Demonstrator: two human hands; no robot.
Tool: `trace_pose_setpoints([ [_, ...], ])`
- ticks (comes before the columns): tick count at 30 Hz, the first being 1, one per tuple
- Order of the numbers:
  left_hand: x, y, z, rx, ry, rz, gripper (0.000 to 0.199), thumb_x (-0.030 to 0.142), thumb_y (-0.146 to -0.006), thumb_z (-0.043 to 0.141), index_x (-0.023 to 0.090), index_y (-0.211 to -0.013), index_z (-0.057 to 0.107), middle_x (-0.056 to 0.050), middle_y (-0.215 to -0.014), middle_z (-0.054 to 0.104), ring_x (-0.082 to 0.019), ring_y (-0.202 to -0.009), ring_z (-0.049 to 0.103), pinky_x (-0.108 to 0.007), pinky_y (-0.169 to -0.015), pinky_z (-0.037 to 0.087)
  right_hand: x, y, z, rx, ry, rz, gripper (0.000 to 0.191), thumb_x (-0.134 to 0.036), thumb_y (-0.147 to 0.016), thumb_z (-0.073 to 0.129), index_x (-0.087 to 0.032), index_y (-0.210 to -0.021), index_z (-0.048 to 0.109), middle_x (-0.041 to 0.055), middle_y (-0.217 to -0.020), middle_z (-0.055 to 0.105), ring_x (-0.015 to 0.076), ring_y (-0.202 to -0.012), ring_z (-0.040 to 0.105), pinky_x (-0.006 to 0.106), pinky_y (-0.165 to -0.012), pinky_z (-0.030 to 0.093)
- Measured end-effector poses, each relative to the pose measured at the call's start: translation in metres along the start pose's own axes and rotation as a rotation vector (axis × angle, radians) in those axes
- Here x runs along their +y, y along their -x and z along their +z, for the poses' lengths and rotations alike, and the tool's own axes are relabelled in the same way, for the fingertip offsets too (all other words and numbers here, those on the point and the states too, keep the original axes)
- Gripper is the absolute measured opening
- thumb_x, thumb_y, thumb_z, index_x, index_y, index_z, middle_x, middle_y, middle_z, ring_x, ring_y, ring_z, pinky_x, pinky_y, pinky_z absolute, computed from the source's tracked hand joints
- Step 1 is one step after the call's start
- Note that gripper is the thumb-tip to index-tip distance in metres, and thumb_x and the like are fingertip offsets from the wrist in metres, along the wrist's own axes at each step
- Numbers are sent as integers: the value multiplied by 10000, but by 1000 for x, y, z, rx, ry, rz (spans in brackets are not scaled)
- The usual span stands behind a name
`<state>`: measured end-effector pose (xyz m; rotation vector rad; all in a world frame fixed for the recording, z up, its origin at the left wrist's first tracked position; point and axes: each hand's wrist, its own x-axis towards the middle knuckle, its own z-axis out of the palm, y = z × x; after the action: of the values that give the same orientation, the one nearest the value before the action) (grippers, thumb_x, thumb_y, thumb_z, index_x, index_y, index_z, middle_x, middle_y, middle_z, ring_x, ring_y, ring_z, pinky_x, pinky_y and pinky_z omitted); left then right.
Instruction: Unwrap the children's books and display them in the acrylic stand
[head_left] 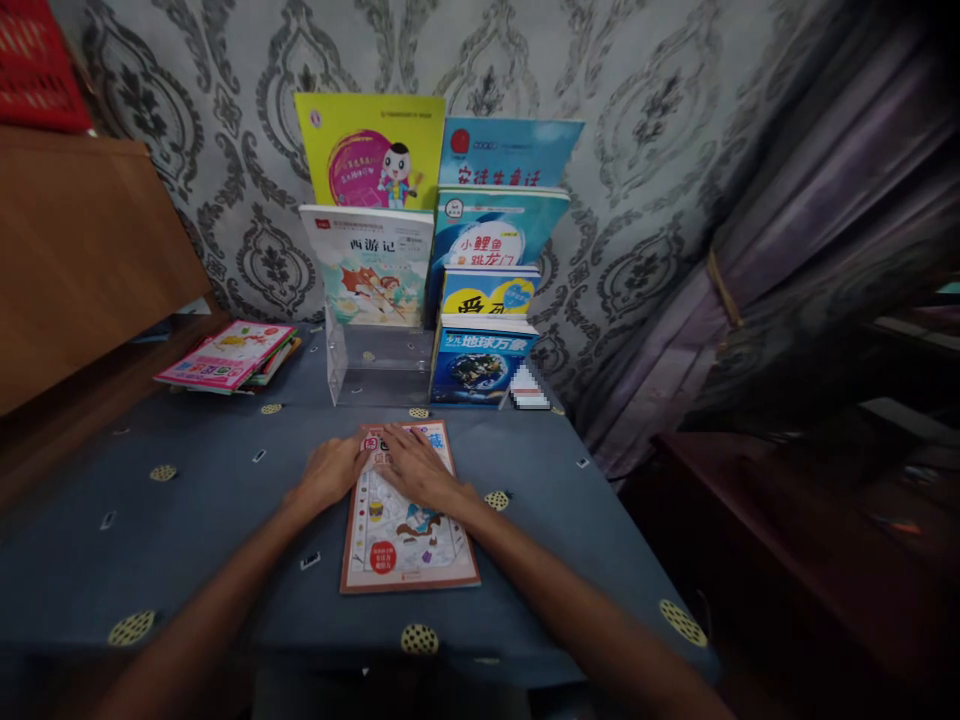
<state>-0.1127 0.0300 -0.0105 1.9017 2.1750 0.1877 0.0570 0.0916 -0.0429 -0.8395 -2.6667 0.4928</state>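
Observation:
A thin book (442, 545) with a brown-orange border and a drawn picture cover lies flat on the cloth-covered table in front of me. Across the upper part of its cover rests my right hand (420, 468), flat, with its fingers stretched toward the top left. My left hand (336, 470) is at the book's upper left edge, its fingertips touching the cover and its fingers extended. Just beyond the book stands a clear book rack (335, 365) with books in two columns; its lower left tier shows no book.
Rack books include a yellow one (367, 125), a white one (375, 265) and a blue earth book (480, 365). A small pile of books (225, 355) lies at the left, near a brown wooden panel (97, 260). A curtain (675, 300) hangs at the right.

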Motion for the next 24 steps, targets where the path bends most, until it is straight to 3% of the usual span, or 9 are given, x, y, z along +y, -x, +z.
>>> trace_pose_setpoints([
  [7, 2, 2, -2, 14, 16, -22, 422, 364, -983, 430, 222, -1358, 561, -162, -1046, 745, -301, -993, 692, -347, -850, 463, 34, 28, -14, 70, 42, 112, 539, -375, -986, 493, -134, -1467, 456, 193, -1540, 427, 279, -1471, 345, 533, -1203, 238],
  [13, 8, 4, -5, -15, -88, -31, 457, 376, -1003, 367, 212, -1396, 532, -173, -1052, 739, -329, -997, 690, -371, -825, 469, 36, 37, -16, 85, 39, 148, 527, -372, -992, 485, -118, -1454, 469, 195, -1538, 429, 289, -1474, 336, 547, -1204, 231],
  [24, 0, 1, 10, 196, -172, 84, 414, 345, -994, 381, 199, -1312, 603, -141, -1141, 596, -278, -1104, 542, -345, -876, 468, 37, 37, -15, 87, 19, 161, 529, -374, -990, 477, -111, -1450, 471, 195, -1536, 433, 291, -1486, 310, 542, -1193, 240],
])
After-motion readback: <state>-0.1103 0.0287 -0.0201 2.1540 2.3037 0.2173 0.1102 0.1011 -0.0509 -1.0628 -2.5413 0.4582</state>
